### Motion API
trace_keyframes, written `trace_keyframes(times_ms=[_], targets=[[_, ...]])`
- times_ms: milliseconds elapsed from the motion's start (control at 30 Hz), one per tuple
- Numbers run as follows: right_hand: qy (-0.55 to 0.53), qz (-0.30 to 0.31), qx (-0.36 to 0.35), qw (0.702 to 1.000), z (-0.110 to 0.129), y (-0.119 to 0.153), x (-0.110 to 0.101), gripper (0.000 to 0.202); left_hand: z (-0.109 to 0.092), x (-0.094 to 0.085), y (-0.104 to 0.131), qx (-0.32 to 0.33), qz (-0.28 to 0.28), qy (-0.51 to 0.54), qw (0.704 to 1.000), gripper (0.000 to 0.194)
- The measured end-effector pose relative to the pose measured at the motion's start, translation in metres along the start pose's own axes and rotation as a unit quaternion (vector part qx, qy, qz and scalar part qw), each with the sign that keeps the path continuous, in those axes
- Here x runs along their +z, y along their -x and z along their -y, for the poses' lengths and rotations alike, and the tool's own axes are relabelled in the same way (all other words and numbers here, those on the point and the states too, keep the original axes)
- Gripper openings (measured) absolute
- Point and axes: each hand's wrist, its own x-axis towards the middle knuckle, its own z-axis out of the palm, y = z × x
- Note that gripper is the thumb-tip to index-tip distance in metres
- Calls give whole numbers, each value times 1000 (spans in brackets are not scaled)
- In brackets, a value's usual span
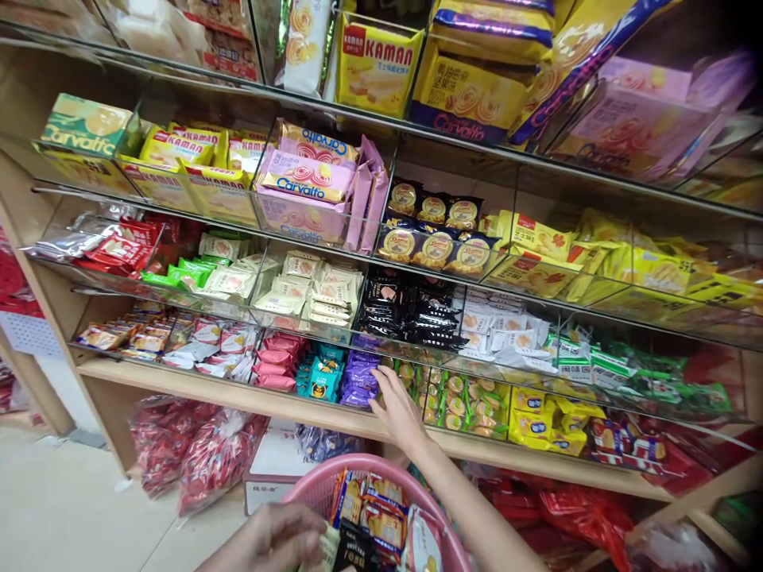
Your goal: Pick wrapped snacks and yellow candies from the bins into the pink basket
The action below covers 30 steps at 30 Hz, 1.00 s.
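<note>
Right hand [398,409]: stretched out to the lowest row of the shelf [226,391], loosely spread, with fingers and thumb parted at the right edge of the purple packets [356,383] — cannot tell whether touching.
Purple packets: heaped in a clear-walled compartment, just right of the teal packets [320,376] and left of the green-and-yellow packets [458,403].
Left hand [279,534]: blurred, low at the left side of the pink basket [315,491], with fingers bent near a cream packet [330,546] — cannot tell whether gripping it.
Pink basket: below the front of the shelf, loaded with orange-and-blue packets [382,518], a black packet [353,548] and a white packet [424,544].
Lowest row: also stocked with pink-red packets [277,361] left of the teal, and bright yellow packets [542,417] farther right.
Higher rows: filled with black packets [411,306], lilac packs [307,187] marked Carvalfo, and yellow packs [182,151] marked KAMAN.
Under the shelf: tucked away, red goods in clear bags [220,459] beside a white box [275,459].
</note>
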Motion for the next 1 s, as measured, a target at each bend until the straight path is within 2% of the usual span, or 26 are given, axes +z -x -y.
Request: trace_keyframes(times_ms=[100, 167, 267, 400, 567, 767, 1000], targets=[[112, 20, -38, 993, -3, -18, 8, 50, -16, -6, -38, 35, -93, -2, 995, 37], [152, 28, -36, 987, -8, -24, 9, 50, -20, -7, -63, 70, -106, -36, 991, 33], [169, 35, -34, 984, -16, -28, 13, 52, -13, -7, -95, 99, -110, -78, 986, 27], [171, 21, -42, 984, -24, -26, 20, 46, 7, -7, -121, 128, -127, -120, 976, 24], [175, -14, -57, 983, -25, -17, 25, 34, 21, -12, -135, 140, -150, -142, 968, 26], [177, 19, -88, 980, -25, -24, 15, 25, 20, -19, -139, 170, -145, -159, 962, 23], [178, 36, -91, 979, -23, -38, 9, 19, 21, -13, -148, 178, -122, -155, 964, 24]])
